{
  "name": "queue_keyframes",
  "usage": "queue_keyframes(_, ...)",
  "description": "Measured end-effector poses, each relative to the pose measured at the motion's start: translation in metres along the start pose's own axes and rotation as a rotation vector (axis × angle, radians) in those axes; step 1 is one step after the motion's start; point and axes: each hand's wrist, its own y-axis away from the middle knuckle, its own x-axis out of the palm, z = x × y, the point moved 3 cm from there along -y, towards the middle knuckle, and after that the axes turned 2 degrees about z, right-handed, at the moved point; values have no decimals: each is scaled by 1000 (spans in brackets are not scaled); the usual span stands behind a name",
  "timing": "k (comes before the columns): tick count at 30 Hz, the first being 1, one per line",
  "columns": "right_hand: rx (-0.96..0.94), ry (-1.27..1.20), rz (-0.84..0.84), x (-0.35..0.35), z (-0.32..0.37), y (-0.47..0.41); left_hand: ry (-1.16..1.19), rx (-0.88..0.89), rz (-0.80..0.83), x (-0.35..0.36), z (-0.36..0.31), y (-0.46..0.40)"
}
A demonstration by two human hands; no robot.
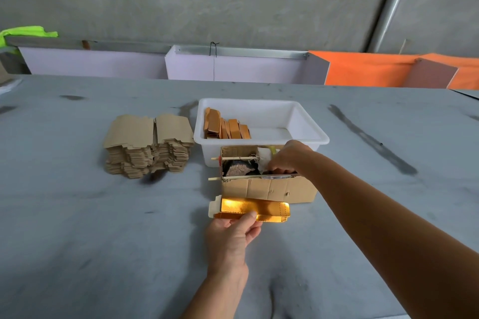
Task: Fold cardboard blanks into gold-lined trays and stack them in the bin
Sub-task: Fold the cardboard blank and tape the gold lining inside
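Observation:
My left hand point(234, 232) pinches the near edge of a half-folded gold-lined tray point(264, 208), held just above the table in front of a small cardboard box point(269, 189). My right hand point(287, 158) reaches into that box with curled fingers; what the fingertips hold is hidden. Behind the box stands the white plastic bin point(311, 134), with several folded trays point(226, 127) standing on edge along its left side. A tall stack of flat brown cardboard blanks point(147, 145) lies left of the bin.
The cardboard box holds dark material, white scraps and two wooden sticks point(233, 158) poking out to the left. The grey table point(103, 241) spreads wide around me. Lilac and orange panels point(363, 70) line its far edge below a concrete wall.

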Motion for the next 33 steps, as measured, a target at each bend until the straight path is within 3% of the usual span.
queue_keyframes(7,-45,216,236,-6,10,15,-7,7,0,1,0,1)
queue_keyframes(19,-73,287,213,-13,13,30,-21,22,27,5,1,-4)
queue_keyframes(25,-55,39,230,-25,10,43,-151,99,73,20,-6,-12)
queue_keyframes(30,92,-262,212,-27,3,37,-178,134,81,26,-11,-17)
queue_keyframes(33,153,-337,288,-24,2,38,-183,135,67,27,-11,-18)
